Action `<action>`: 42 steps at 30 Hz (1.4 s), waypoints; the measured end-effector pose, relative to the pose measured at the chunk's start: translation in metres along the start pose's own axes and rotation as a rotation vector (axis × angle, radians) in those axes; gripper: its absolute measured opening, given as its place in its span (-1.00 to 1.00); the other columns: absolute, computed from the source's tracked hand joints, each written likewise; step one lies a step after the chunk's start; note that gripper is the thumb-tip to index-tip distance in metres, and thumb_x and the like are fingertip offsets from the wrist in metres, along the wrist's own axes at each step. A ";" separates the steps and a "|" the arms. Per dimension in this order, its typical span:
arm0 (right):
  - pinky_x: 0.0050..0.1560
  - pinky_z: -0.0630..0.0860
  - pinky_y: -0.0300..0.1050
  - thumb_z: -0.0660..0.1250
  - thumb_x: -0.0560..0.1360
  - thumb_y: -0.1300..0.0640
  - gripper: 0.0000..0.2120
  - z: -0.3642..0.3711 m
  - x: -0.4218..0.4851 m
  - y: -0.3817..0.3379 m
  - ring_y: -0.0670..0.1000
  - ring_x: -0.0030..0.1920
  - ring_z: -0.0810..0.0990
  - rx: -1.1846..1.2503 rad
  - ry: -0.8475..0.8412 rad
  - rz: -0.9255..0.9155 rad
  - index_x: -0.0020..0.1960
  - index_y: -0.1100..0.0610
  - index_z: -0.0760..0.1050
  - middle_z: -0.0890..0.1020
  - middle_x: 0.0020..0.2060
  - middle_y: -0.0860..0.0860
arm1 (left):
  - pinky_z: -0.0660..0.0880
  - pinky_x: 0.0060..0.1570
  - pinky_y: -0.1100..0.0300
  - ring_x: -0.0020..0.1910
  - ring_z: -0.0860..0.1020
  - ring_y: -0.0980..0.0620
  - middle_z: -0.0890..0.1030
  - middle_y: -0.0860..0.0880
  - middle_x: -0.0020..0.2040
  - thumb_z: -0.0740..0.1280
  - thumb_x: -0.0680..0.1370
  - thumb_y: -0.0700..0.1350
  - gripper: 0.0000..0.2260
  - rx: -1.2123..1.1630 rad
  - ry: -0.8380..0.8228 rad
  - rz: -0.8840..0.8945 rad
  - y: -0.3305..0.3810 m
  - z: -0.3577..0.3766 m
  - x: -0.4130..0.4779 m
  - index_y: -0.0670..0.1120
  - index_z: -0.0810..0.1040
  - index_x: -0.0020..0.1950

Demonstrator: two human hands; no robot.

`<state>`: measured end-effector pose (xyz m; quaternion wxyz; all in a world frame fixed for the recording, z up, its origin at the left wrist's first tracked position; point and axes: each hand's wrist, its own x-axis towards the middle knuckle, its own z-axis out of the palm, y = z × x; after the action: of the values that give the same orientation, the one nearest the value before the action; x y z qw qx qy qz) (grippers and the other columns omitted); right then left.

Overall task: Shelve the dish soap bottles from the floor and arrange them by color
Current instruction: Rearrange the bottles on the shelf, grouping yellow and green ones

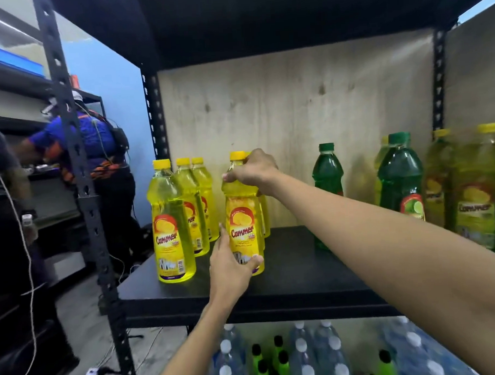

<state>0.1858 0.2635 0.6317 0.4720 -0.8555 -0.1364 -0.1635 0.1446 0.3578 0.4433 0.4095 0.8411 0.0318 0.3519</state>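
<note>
Left hand (229, 261) and right hand (254, 170): both bare, no gloves, rings or watch; forearms uncovered, no sleeve visible up to the lower frame edge.

"Cammer" on yellow bottles (243, 216) (labels).

On the black shelf board (295, 273), the left cluster holds at least five yellow dish soap bottles (170, 219): one at the front left, two behind it, one gripped by both hands, and a partly hidden one behind that. To the right stand two green dish soap bottles (326, 169), then probably three more yellow bottles (473, 188), blurred at the frame edge. Two hands are on the shelf: left hand (229, 261), right hand (254, 170).
</note>
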 end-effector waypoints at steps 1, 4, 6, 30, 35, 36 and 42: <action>0.11 0.63 0.04 0.63 0.28 -0.08 -0.42 0.003 0.000 -0.001 0.17 0.20 0.62 -0.017 -0.001 -0.011 0.18 0.18 0.61 0.64 0.18 0.14 | 0.38 0.35 0.06 0.36 0.40 0.00 0.42 -0.04 0.41 0.58 0.34 0.07 0.05 0.007 -0.005 -0.003 -0.002 0.000 0.002 -0.05 -0.02 0.62; 0.07 0.61 -0.01 0.61 0.30 -0.13 -0.43 0.009 -0.001 -0.004 0.16 0.18 0.63 -0.085 -0.005 -0.053 0.16 0.20 0.61 0.66 0.16 0.14 | 0.34 0.36 0.04 0.40 0.35 -0.03 0.36 -0.06 0.44 0.57 0.35 0.10 0.06 0.031 -0.013 -0.014 -0.006 0.000 0.002 0.00 -0.08 0.62; 0.04 0.61 -0.02 0.59 0.33 -0.14 -0.46 0.010 -0.004 -0.002 0.16 0.15 0.64 -0.095 0.003 -0.079 0.12 0.21 0.62 0.67 0.11 0.14 | 0.33 0.35 0.02 0.42 0.31 -0.05 0.29 -0.06 0.47 0.55 0.37 0.10 0.06 0.045 -0.008 -0.022 -0.005 0.002 0.000 0.05 -0.12 0.62; 0.28 0.49 0.15 0.57 0.38 0.16 0.03 -0.108 0.054 0.113 0.27 0.36 0.39 0.020 0.093 0.250 0.59 -0.02 -0.06 0.34 0.39 0.22 | 0.45 0.21 -0.02 0.28 0.48 -0.18 0.45 -0.17 0.32 0.46 0.48 -0.05 -0.27 -0.011 -0.269 -0.080 0.128 0.168 0.023 -0.15 0.13 0.51; -0.08 0.46 -0.05 0.58 0.38 0.16 -0.21 -0.091 0.087 0.131 0.14 0.03 0.46 0.022 0.212 0.207 0.43 0.06 0.16 0.48 0.21 0.15 | 0.52 0.16 -0.01 0.19 0.53 -0.12 0.48 -0.13 0.26 0.52 0.42 -0.09 -0.19 -0.076 -0.217 -0.014 0.113 0.199 0.059 -0.09 0.09 0.50; -0.09 0.47 -0.05 0.58 0.37 0.13 -0.21 -0.087 0.092 0.134 0.14 0.02 0.47 0.013 0.229 0.186 0.42 0.06 0.17 0.48 0.21 0.14 | 0.52 0.15 0.03 0.19 0.53 -0.10 0.50 -0.11 0.24 0.54 0.40 -0.09 -0.22 -0.097 -0.232 0.026 0.104 0.199 0.068 -0.07 0.14 0.47; 0.14 0.55 0.06 0.61 0.32 -0.03 -0.16 -0.063 0.115 0.150 0.22 0.24 0.52 -0.099 0.314 0.077 0.41 0.11 0.22 0.46 0.29 0.16 | 0.41 0.27 0.08 0.31 0.47 -0.11 0.47 -0.01 0.23 0.59 0.35 -0.23 -0.18 -0.304 -0.425 0.124 0.057 0.206 0.122 -0.12 0.17 0.46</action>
<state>0.3384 0.1410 0.5960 0.4508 -0.8462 -0.0197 -0.2834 0.3505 0.2249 0.4670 0.5064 0.8252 -0.1599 0.1926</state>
